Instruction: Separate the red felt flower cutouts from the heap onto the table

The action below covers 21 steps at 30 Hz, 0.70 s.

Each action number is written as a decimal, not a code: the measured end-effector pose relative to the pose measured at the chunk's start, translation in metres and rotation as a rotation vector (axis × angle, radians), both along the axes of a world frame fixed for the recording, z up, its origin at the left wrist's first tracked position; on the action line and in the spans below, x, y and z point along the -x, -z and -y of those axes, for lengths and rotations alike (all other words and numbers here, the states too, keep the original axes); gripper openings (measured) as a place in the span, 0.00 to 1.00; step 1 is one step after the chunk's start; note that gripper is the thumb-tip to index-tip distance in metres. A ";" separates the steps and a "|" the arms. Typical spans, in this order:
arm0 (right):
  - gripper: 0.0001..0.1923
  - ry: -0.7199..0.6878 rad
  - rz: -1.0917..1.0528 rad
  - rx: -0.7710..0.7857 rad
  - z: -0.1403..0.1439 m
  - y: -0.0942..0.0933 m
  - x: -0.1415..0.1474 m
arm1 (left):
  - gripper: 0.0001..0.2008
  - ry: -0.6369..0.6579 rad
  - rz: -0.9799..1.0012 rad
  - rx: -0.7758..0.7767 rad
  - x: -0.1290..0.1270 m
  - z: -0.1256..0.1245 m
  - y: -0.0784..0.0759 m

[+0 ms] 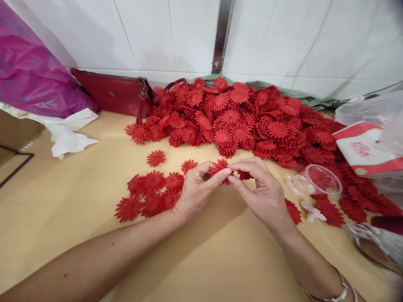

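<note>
From the head camera, both hands meet above the middle of the pale wooden bench. The left hand pinches a red fabric flower between thumb and forefinger, and the right hand grips the same flower from the other side with its fingertips, so the flower sits raised just off the bench between the two hands (its lower petals are hidden behind the fingers). A metal bangle shows on the right wrist.

Just left of the left hand lies a small cluster of flat red flowers, with a single flower apart from it. Behind the hands a large heap of red flowers spreads along the white tiled wall. A red purse rests against the wall at the heap's left end, beside a magenta bag and crumpled white paper. To the right of the right hand a clear plastic cup lies on its side, near a red-and-white packet.
</note>
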State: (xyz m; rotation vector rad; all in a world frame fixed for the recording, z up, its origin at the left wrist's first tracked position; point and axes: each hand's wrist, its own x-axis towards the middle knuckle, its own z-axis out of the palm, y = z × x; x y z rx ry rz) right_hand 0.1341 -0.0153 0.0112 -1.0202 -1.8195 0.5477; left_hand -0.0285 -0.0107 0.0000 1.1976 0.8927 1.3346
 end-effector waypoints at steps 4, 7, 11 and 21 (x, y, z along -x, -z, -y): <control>0.04 -0.018 -0.041 0.040 -0.002 0.002 -0.001 | 0.13 -0.010 -0.073 -0.016 0.001 0.002 0.002; 0.04 0.029 -0.040 -0.018 -0.003 0.003 -0.002 | 0.14 0.058 -0.111 -0.022 0.000 0.004 0.004; 0.04 0.084 -0.076 0.004 -0.005 0.003 -0.005 | 0.12 0.110 -0.192 -0.071 -0.001 0.006 0.005; 0.03 0.088 -0.328 0.201 -0.020 0.017 -0.017 | 0.10 0.051 -0.150 -0.053 -0.003 0.008 0.009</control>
